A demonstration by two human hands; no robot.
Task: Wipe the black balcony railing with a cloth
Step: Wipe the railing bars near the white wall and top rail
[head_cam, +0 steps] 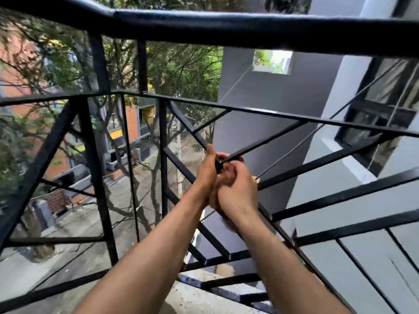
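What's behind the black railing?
Trees, an orange brick building and the ground far below, plus a grey wall. The left hand and right hand cover where the railing bars cross; only a pinkish bit of cloth peeks out.

Black railing (249,28) on concrete ledge (192,300)

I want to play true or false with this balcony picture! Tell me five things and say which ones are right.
1. Both hands meet at one spot. True: the left hand and right hand touch each other at the railing.
2. The railing is white. False: it is black.
3. Trees show beyond the bars. True.
4. One hand rests on the thick top rail. False: both are lower, at thin slanted bars.
5. A window is on the right. True.
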